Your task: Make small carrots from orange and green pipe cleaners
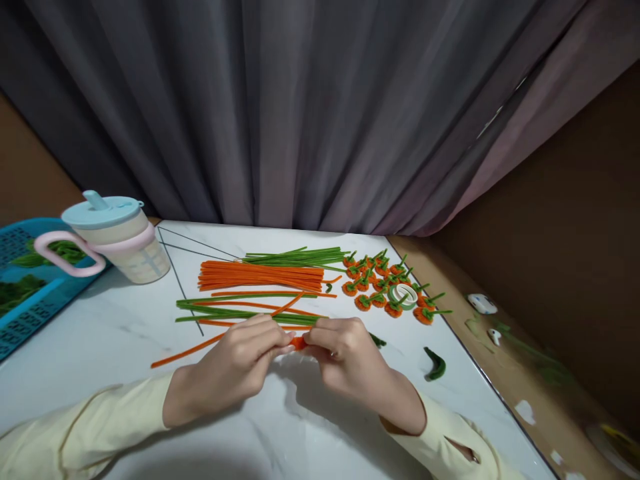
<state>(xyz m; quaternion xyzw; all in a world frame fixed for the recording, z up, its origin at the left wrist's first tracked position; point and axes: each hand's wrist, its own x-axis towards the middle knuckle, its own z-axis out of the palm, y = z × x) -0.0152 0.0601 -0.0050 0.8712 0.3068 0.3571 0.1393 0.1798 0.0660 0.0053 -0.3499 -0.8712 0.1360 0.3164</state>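
Observation:
Between my fingertips is a short, tightly coiled piece of orange pipe cleaner (pixel 299 343). My left hand (pixel 250 350) pinches its left end, while my right hand (pixel 350 357) grips the right end, just above the white table. Loose orange pipe cleaners (pixel 185 353) and green ones (pixel 225 312) lie beyond my knuckles, some partly hidden by the hands. Farther back rest a thick orange bundle (pixel 260 277) and a green bundle (pixel 300 257). To the right sit several small orange pumpkin-like pieces with green stems (pixel 363 303), with a tape roll (pixel 403 297) among them.
A handled tumbler (pixel 120 243) and a blue basket (pixel 25 330) holding green leaves stand at left. Right of my hands lies a curved green piece (pixel 435 365). Past the table's right edge are a white case (pixel 481 304) and an earbud (pixel 495 336). Grey curtains (pixel 280 120) hang behind.

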